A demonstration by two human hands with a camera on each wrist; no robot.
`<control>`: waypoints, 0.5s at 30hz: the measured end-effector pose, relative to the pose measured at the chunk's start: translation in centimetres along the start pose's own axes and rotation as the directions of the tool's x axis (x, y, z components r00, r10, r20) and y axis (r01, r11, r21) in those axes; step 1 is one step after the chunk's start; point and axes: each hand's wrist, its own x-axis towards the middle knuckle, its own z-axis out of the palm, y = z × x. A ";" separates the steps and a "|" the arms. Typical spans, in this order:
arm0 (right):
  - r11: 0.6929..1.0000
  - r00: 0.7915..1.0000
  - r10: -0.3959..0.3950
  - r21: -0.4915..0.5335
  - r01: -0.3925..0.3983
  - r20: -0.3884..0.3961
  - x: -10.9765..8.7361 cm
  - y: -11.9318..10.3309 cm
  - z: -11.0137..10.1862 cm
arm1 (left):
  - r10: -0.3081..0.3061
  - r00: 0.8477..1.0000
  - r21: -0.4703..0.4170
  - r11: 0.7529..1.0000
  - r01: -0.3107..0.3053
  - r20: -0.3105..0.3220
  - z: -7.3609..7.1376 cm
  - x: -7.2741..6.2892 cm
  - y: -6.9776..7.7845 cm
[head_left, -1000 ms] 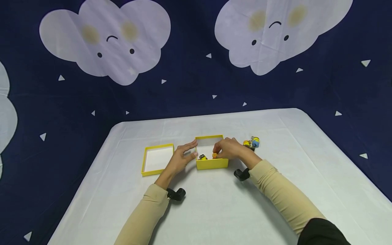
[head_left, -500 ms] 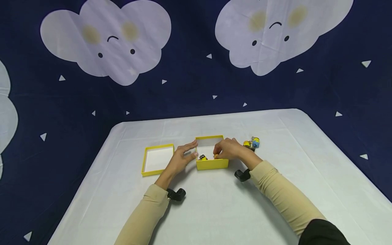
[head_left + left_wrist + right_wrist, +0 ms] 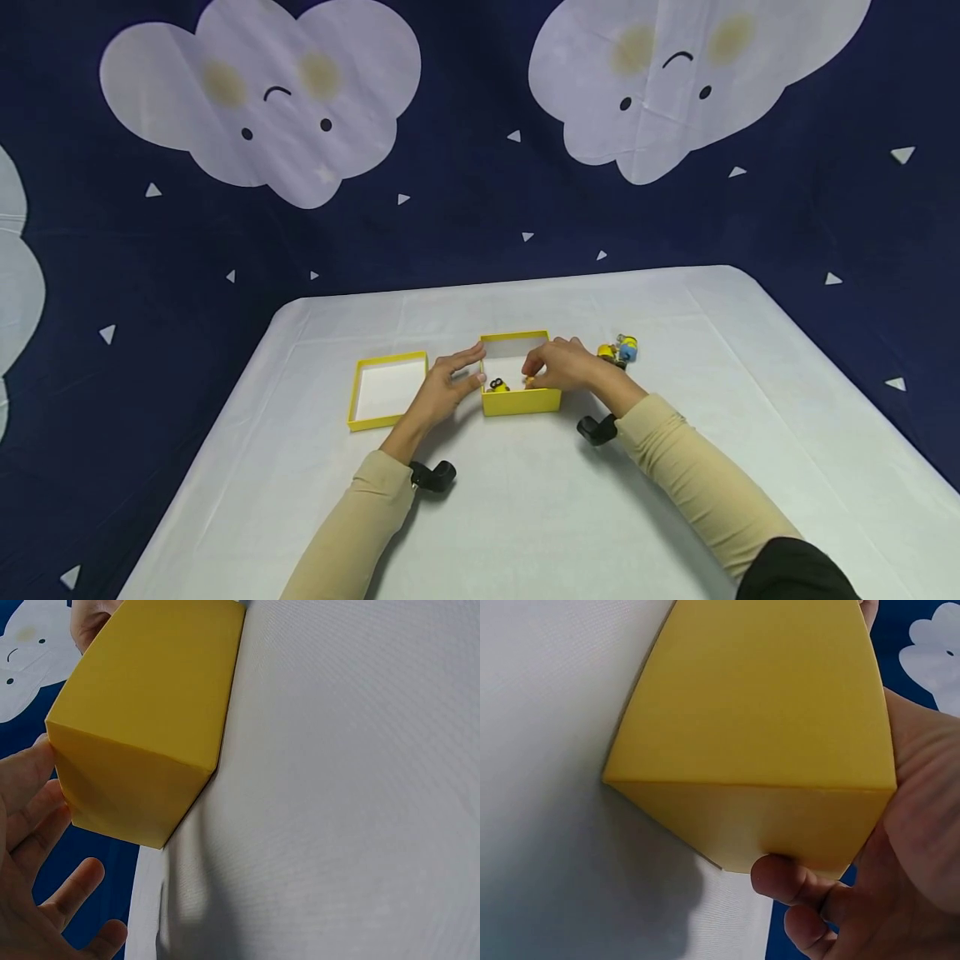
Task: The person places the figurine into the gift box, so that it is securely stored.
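Observation:
An open yellow box (image 3: 521, 404) with a white inside stands on the table. My left hand (image 3: 444, 387) touches its left side with extended fingers, and the left wrist view shows the fingertips (image 3: 34, 769) right at that wall. Over the right wall reaches my right hand (image 3: 564, 364), its thumb and forefinger pinching a small orange-yellow figurine (image 3: 529, 381), mostly hidden by the fingers. A yellow minion figurine (image 3: 499, 385) with dark goggles sits inside at the front left. In the right wrist view, the right hand's lower fingers (image 3: 780, 877) hang outside, along the box wall.
Left of the box lies its shallow yellow-rimmed lid (image 3: 372, 423), white side up. Several small figurines, among them a blue and yellow one (image 3: 628, 347), lie beyond my right wrist. A white cloth (image 3: 510, 517) covers the table; a dark blue cloud-printed backdrop (image 3: 465, 167) rises behind.
The orange-yellow figurine has sunk lower behind the box's front wall and is now more covered by my right fingers. My left hand has stayed at the box's side.

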 end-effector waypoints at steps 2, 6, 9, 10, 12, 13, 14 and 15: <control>1.000 1.000 0.000 -0.001 0.000 -0.005 -0.1 0.0 0.1 | -0.006 1.000 -0.007 1.000 0.006 0.009 0.0 0.0 0.0; 1.000 1.000 0.004 -0.014 -0.004 -0.018 -0.3 -0.1 0.1 | -0.003 1.000 -0.005 1.000 0.003 0.018 0.0 0.0 -0.1; 1.000 1.000 0.006 -0.023 -0.007 -0.029 -0.5 -0.2 -0.1 | 0.000 1.000 -0.004 1.000 0.000 0.019 0.0 0.0 -0.1; 1.000 0.999 0.007 -0.025 -0.008 -0.034 -0.6 -0.2 -0.1 | -0.001 1.000 -0.005 1.000 0.001 0.017 0.0 0.0 -0.1; 1.000 0.999 0.009 -0.021 -0.010 -0.046 -0.8 -0.3 -0.3 | -0.006 1.000 -0.006 1.000 0.006 0.015 0.0 0.0 0.0; 1.000 0.998 0.013 -0.017 -0.014 -0.054 -0.8 -0.3 -0.3 | -0.009 1.000 -0.007 1.000 0.009 0.011 0.0 0.0 0.0; 1.000 0.998 0.018 -0.010 -0.018 -0.062 -0.9 -0.3 -0.4 | -0.010 1.000 -0.008 1.000 0.010 0.007 0.0 0.0 0.0; 1.000 0.997 0.020 -0.005 -0.020 -0.070 -1.0 -0.2 -0.4 | -0.010 1.000 -0.007 1.000 0.010 0.002 0.0 0.0 0.0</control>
